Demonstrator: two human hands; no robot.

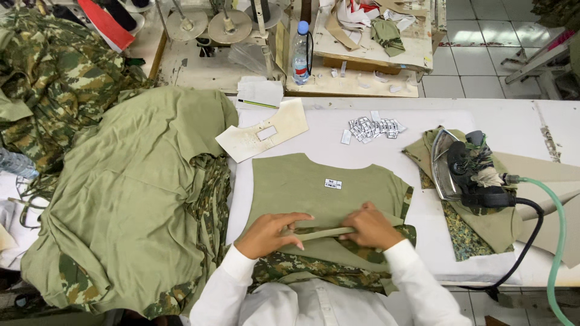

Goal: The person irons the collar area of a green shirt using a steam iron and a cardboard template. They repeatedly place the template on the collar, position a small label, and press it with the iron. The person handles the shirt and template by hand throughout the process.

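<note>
We work at a white table (374, 151) on a tiled floor (477, 54). Our left hand (270, 234) and right hand (368, 227) pinch a folded strip (323, 232) on the olive garment piece (314, 181) lying before us.

**Open table ahead, clutter at both sides**

Bare table (417, 130) lies open between the labels (371, 128) and the iron (462, 166). The iron and its hose (559, 241) block the right. The cloth heap (121, 193) closes the left; the template (263, 137) sits ahead-left.
</note>
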